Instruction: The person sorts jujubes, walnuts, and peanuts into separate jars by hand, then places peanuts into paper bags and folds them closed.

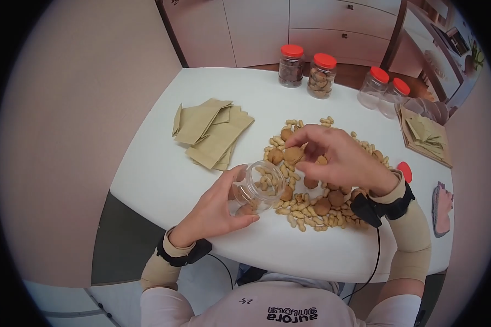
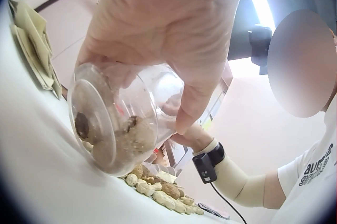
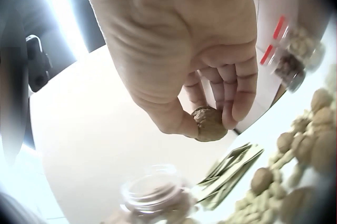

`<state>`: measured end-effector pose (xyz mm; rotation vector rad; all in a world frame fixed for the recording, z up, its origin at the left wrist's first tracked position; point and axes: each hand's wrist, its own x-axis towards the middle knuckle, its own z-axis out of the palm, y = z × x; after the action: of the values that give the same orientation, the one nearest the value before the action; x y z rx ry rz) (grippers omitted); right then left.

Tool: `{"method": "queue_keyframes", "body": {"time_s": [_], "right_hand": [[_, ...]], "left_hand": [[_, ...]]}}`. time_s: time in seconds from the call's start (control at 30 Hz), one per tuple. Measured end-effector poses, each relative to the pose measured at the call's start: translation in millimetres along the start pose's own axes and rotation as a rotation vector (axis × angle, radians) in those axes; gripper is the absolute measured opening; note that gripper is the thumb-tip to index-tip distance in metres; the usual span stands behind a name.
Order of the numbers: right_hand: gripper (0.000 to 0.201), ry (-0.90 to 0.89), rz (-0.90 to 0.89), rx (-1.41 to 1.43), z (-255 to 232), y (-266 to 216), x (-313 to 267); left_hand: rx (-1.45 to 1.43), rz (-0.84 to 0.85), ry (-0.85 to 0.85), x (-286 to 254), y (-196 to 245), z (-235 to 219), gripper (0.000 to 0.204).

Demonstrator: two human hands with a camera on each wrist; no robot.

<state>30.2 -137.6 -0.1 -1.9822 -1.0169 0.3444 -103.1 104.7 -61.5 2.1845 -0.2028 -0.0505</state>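
Note:
My left hand (image 1: 211,211) (image 2: 163,24) grips a lidless clear jar (image 1: 256,191) (image 2: 131,124), which tilts with its mouth up and to the right in the head view. Several nuts show through its wall. Close to the jar's mouth, my right hand (image 1: 341,158) (image 3: 179,45) pinches a round brown walnut (image 1: 293,156) (image 3: 209,124) between thumb and fingertips. Under and around this hand, peanuts (image 1: 301,213) (image 3: 255,208) and loose walnuts (image 1: 322,206) (image 3: 261,180) lie spread on the white table (image 1: 163,141). Part of the pile is hidden by the right hand.
Brown paper bags (image 1: 215,133) lie at the left. Two filled red-lidded jars (image 1: 291,71) (image 1: 321,82) stand at the back, with clear jars (image 1: 372,90) to their right. At the right are a board (image 1: 444,150) with paper bags, a red lid (image 1: 404,171) and a cloth (image 1: 442,210).

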Motion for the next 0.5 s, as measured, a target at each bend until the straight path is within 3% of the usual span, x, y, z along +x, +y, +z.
{"method": "queue_keyframes", "body": {"time_s": [0.1, 0.2, 0.33, 0.5], "right_hand": [[0.03, 0.003, -0.231, 0.108, 19.0, -4.2, 0.7], [0.027, -0.051, -0.168, 0.165, 23.8, -11.8, 0.1], [0.025, 0.031, -0.217, 0.165, 24.1, -5.3, -1.0], [0.022, 0.0, -0.084, -0.218, 1.1, 12.6, -16.5]], "left_hand": [[0.002, 0.02, 0.005, -0.4, 0.7, 0.3, 0.091], [-0.046, 0.009, -0.002, 0.1, -3.5, 1.4, 0.091], [-0.087, -0.025, -0.001, -1.3, 6.2, -0.8, 0.09], [-0.09, -0.011, -0.023, -0.8, 2.6, -2.6, 0.089]]}}
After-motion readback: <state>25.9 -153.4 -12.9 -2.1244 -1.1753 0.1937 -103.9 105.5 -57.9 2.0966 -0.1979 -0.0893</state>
